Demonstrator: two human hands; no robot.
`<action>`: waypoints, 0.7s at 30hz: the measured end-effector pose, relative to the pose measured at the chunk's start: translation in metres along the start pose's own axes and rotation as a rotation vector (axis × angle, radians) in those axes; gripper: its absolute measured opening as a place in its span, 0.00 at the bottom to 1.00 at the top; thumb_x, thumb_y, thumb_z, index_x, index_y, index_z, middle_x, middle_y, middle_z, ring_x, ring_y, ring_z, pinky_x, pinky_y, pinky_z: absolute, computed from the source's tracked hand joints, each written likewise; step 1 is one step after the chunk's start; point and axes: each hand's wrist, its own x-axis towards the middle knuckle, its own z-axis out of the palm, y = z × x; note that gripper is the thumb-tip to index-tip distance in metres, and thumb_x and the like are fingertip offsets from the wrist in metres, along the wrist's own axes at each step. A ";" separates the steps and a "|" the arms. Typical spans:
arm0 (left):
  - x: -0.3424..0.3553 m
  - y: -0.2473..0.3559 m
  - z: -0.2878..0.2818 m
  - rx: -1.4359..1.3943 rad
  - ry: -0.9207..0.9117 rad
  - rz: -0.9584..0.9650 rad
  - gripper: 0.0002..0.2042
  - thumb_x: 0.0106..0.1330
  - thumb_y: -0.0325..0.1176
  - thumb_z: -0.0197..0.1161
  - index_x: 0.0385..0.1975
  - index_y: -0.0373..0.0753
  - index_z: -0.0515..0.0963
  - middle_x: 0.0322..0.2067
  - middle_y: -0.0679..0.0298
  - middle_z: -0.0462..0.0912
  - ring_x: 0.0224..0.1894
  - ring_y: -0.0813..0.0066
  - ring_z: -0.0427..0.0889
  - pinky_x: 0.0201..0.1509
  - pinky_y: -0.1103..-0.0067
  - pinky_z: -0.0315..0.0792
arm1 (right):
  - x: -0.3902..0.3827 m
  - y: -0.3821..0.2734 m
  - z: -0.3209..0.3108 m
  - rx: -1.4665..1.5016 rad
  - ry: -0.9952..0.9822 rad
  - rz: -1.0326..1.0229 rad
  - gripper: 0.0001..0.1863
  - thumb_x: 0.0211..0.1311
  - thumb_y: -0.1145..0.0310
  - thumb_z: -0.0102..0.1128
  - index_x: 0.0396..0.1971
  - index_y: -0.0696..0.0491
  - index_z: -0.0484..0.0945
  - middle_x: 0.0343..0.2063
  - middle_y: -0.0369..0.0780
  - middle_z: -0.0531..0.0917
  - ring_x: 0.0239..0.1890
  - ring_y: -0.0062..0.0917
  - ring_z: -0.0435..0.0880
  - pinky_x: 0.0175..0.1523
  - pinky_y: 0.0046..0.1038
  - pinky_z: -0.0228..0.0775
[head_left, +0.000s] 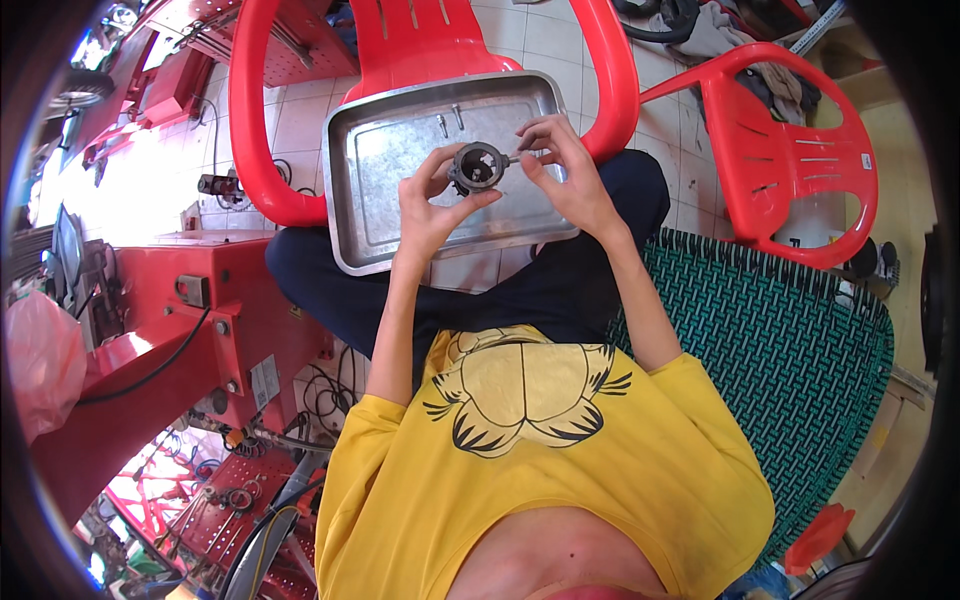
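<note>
My left hand (430, 205) grips a dark, round, hollow metal part (478, 183) above a shallow steel tray (375, 185). At the part's right side, the fingers of my right hand (568, 185) are closed around a small metal pin or bolt (514, 159) sticking out from it. Two small bolts (444, 125) lie in the tray just behind the part. The tray sits in front of me between the arms of a red plastic chair (420, 40).
Another red plastic chair (790, 175) stands at right, beside a green woven seat (760, 370). Red machinery (200, 330) with black cables fills the left, near a pink plastic bag (45, 360). A red tool cabinet (260, 35) stands at back left on the tiled floor (520, 30).
</note>
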 end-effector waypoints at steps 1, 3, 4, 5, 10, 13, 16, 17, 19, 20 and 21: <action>0.000 0.000 0.000 0.019 -0.005 -0.008 0.29 0.50 0.27 0.83 0.53 0.35 0.80 0.42 0.61 0.89 0.45 0.74 0.89 0.53 0.75 0.82 | 0.000 0.003 -0.001 0.007 0.002 0.026 0.10 0.72 0.66 0.64 0.40 0.58 0.79 0.46 0.39 0.77 0.48 0.25 0.81 0.50 0.26 0.78; 0.000 0.001 0.000 0.060 -0.012 -0.023 0.28 0.50 0.27 0.83 0.53 0.34 0.80 0.43 0.62 0.89 0.46 0.74 0.89 0.54 0.75 0.82 | 0.001 0.011 -0.007 -0.005 -0.065 0.106 0.10 0.72 0.67 0.64 0.43 0.58 0.78 0.46 0.39 0.77 0.49 0.25 0.81 0.50 0.26 0.78; 0.000 0.000 0.000 0.066 -0.005 -0.013 0.29 0.50 0.28 0.83 0.53 0.35 0.80 0.41 0.61 0.90 0.45 0.75 0.89 0.52 0.77 0.81 | 0.001 0.014 -0.010 -0.010 -0.099 0.147 0.10 0.71 0.68 0.65 0.44 0.58 0.78 0.45 0.38 0.77 0.49 0.25 0.81 0.50 0.26 0.78; 0.000 -0.001 0.000 0.072 0.004 -0.003 0.29 0.50 0.30 0.84 0.53 0.36 0.80 0.39 0.60 0.90 0.44 0.76 0.89 0.50 0.78 0.81 | 0.001 0.013 -0.008 -0.003 -0.073 0.100 0.10 0.71 0.68 0.65 0.44 0.58 0.78 0.45 0.38 0.77 0.49 0.25 0.82 0.50 0.26 0.78; -0.001 -0.010 0.001 -0.023 0.087 0.007 0.29 0.50 0.31 0.84 0.53 0.37 0.80 0.37 0.60 0.91 0.43 0.76 0.90 0.48 0.79 0.81 | 0.003 -0.004 -0.004 0.001 -0.004 -0.014 0.09 0.74 0.68 0.62 0.42 0.58 0.76 0.48 0.39 0.74 0.48 0.22 0.79 0.53 0.26 0.74; -0.001 -0.008 0.000 0.005 0.095 0.006 0.29 0.50 0.30 0.84 0.53 0.36 0.80 0.37 0.60 0.91 0.42 0.76 0.90 0.48 0.79 0.81 | 0.003 0.000 -0.003 0.075 0.024 0.048 0.10 0.71 0.67 0.66 0.41 0.59 0.79 0.45 0.37 0.76 0.47 0.25 0.84 0.50 0.27 0.78; 0.001 -0.006 0.000 0.016 0.088 0.009 0.29 0.50 0.29 0.83 0.53 0.35 0.80 0.38 0.60 0.91 0.42 0.76 0.90 0.48 0.79 0.81 | 0.001 0.018 -0.008 0.057 -0.107 0.051 0.10 0.67 0.71 0.69 0.42 0.58 0.79 0.47 0.37 0.76 0.47 0.24 0.84 0.50 0.27 0.78; 0.002 -0.008 -0.001 0.011 0.082 0.020 0.29 0.50 0.29 0.83 0.53 0.35 0.80 0.37 0.60 0.91 0.42 0.76 0.90 0.48 0.79 0.80 | 0.001 0.018 -0.007 0.053 -0.107 0.060 0.10 0.68 0.70 0.69 0.42 0.58 0.79 0.47 0.38 0.76 0.47 0.24 0.84 0.50 0.27 0.78; 0.001 -0.010 -0.003 0.011 0.078 0.026 0.28 0.50 0.30 0.83 0.53 0.35 0.80 0.38 0.60 0.91 0.42 0.76 0.90 0.48 0.79 0.81 | 0.002 0.017 -0.003 0.045 -0.106 0.077 0.10 0.68 0.69 0.68 0.42 0.58 0.79 0.47 0.38 0.76 0.48 0.24 0.83 0.50 0.27 0.78; 0.002 -0.009 -0.003 0.014 0.078 0.021 0.28 0.50 0.30 0.83 0.53 0.35 0.80 0.38 0.60 0.91 0.42 0.76 0.90 0.48 0.79 0.81 | 0.003 0.014 -0.002 0.020 -0.086 0.055 0.11 0.69 0.67 0.67 0.42 0.58 0.78 0.47 0.38 0.76 0.48 0.24 0.83 0.50 0.27 0.78; 0.001 -0.009 -0.004 0.017 0.079 0.017 0.28 0.50 0.30 0.83 0.52 0.34 0.80 0.38 0.60 0.91 0.42 0.77 0.90 0.48 0.79 0.81 | 0.003 0.009 -0.001 -0.006 -0.066 0.032 0.11 0.71 0.66 0.66 0.42 0.59 0.78 0.47 0.39 0.76 0.49 0.24 0.82 0.50 0.27 0.77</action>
